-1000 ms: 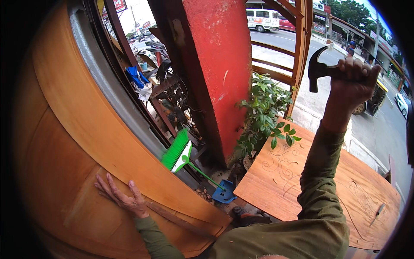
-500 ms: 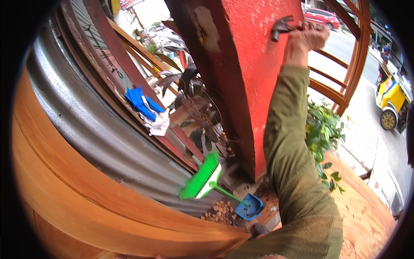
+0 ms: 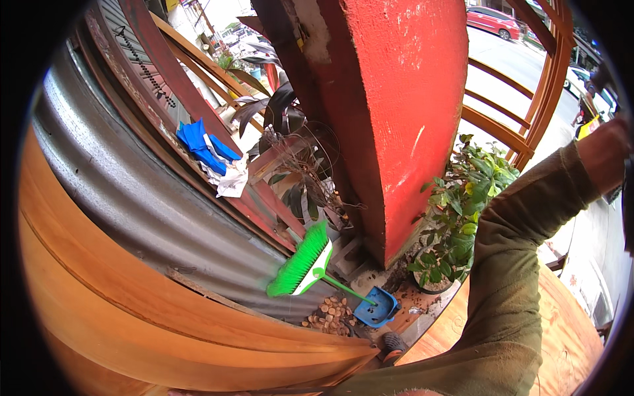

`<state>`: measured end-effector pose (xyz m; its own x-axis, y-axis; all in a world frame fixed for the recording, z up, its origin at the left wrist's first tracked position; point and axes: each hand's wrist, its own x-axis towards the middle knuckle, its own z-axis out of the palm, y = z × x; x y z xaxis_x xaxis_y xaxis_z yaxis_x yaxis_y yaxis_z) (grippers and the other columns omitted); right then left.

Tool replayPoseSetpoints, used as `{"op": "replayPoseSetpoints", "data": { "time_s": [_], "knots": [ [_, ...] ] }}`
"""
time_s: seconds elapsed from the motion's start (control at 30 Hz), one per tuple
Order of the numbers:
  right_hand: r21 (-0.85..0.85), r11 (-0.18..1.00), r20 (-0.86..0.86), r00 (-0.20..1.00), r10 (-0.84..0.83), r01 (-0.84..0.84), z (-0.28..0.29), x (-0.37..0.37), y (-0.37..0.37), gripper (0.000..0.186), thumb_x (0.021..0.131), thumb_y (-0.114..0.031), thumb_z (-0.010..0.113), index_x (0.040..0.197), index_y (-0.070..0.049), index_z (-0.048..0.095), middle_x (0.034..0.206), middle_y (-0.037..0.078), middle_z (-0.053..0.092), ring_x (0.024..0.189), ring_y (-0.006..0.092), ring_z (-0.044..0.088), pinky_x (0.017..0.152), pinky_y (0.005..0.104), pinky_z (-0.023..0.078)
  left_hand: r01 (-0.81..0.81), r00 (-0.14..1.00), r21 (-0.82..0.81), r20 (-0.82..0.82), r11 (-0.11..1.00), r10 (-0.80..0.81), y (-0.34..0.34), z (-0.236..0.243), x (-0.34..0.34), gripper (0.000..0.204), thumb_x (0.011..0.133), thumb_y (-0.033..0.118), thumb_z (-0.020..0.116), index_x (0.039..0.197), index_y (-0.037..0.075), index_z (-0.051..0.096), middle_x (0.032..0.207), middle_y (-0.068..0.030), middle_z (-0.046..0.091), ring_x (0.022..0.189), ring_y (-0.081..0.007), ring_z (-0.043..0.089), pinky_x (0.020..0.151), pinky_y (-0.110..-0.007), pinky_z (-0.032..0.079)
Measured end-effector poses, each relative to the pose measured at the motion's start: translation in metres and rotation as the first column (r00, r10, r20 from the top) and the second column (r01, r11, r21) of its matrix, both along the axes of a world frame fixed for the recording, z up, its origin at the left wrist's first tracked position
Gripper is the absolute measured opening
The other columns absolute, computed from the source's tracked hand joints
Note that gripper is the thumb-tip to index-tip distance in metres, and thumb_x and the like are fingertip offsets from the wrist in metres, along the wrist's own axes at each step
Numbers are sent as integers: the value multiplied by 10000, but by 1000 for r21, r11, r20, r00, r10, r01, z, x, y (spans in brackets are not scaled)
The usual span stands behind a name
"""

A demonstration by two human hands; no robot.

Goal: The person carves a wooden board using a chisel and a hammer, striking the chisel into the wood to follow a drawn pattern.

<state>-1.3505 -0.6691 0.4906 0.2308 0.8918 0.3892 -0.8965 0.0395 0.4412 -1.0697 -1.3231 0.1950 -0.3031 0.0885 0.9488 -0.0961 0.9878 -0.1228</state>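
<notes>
My right arm, in an olive-green sleeve, reaches out to the far right. My right hand (image 3: 605, 156) is at the dark rim of the picture, blurred, with its fingers cut off from sight. Whether it holds anything cannot be seen. To the left of the arm stands a red-painted pillar (image 3: 409, 105), with pale scrapes on its face. A curved brown wooden panel (image 3: 165, 320) spans the lower left. My left hand does not show.
A green broom (image 3: 305, 264) stands bristles up beside a blue dustpan (image 3: 376, 307). A potted plant (image 3: 462, 218) grows by the pillar's foot. Corrugated metal (image 3: 125, 191) runs along the left, near a blue and white cloth (image 3: 210, 156). A plywood sheet (image 3: 561, 317) lies at right.
My right hand has swung away from the pillar to the right rim. The hammer it held against the pillar is out of sight. The potted plant is more exposed.
</notes>
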Motion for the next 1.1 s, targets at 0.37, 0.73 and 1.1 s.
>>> {"op": "replayPoseSetpoints", "data": {
  "time_s": [0.37, 0.73, 1.1],
  "knots": [
    [-51, 826, 338, 768, 543, -561, -62, -160, -46, 500, 976, -515, 241, 657, -149, 362, 535, 1, 295, 464, 166, 257, 482, 336, 267, 178, 981, 56, -92, 982, -172, 1, 4, -2, 893, 1000, 701, 324, 1648, 91, 248, 1694, -261, 214, 1573, -464, 165, 1248, -643, 4],
    [402, 505, 400, 642, 654, -764, -111, 120, -177, 548, 962, -578, 289, 695, -119, 425, 537, 27, 340, 453, 189, 273, 504, 387, 277, 488, 866, 84, -169, 869, -470, 24, 20, 21, 799, 1049, 576, 373, 1615, 22, 275, 1664, -278, 269, 1560, -473, 186, 1248, -655, 63],
    [361, 165, 655, 375, 655, -918, -225, 400, -325, 572, 1019, -578, 269, 662, -144, 374, 527, 11, 343, 435, 171, 325, 455, 360, 320, 564, 129, 804, -313, -190, -941, 161, 34, 155, 502, 1085, 285, 540, 1480, -21, 491, 1300, -172, 644, 1157, -225, 642, 980, -365, 532]
  ]
}}
